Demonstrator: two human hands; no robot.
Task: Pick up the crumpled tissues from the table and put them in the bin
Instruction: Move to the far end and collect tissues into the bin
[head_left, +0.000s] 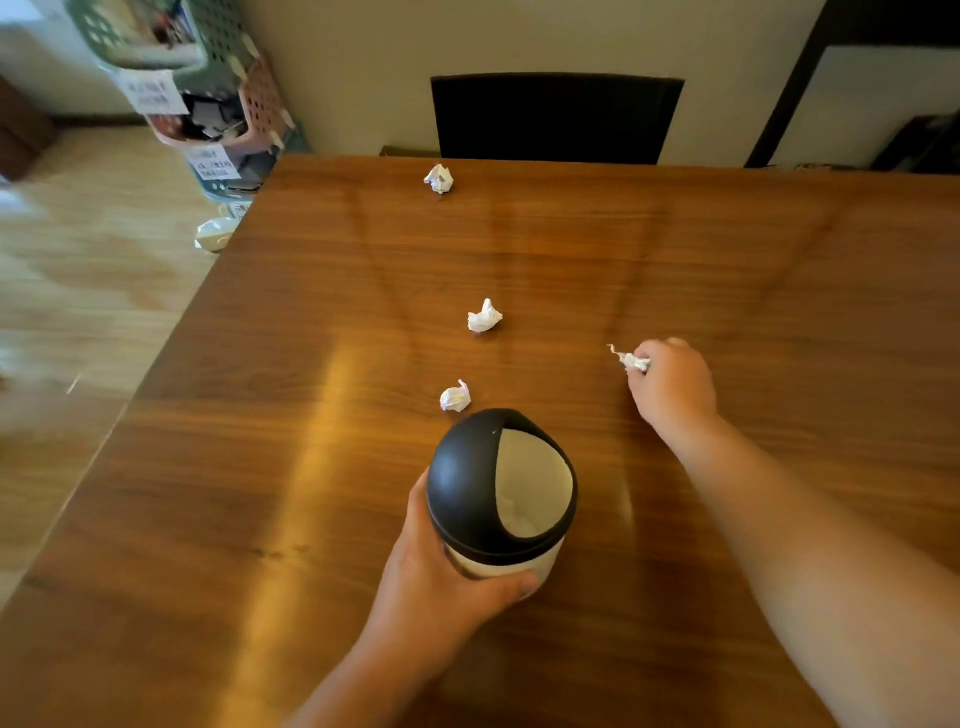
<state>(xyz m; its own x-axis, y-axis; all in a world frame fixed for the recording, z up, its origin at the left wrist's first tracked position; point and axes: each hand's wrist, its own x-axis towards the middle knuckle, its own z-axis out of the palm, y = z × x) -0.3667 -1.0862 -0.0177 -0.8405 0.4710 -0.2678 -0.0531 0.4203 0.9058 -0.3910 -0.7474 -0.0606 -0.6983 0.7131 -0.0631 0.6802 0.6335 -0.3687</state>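
A small white bin (470, 467) with a black domed lid stands on the wooden table (270, 467), its opening facing up and to the right. My left hand (436, 577) grips the bin's white body from the left and front. My right hand (672, 384), to the right of the bin, is closed on a crumpled tissue (629, 358) whose end sticks out to the left. Three more crumpled tissues lie on the table: one (455, 397) just behind the bin, one (484, 317) in the middle, one (439, 179) near the far edge.
A dark chair back (556, 117) stands behind the table's far edge. Stacked plastic baskets (218, 93) with paper labels stand on the floor at the far left, and a white object (215, 234) lies on the floor by the table's left edge. Dark furniture (857, 93) is at the far right.
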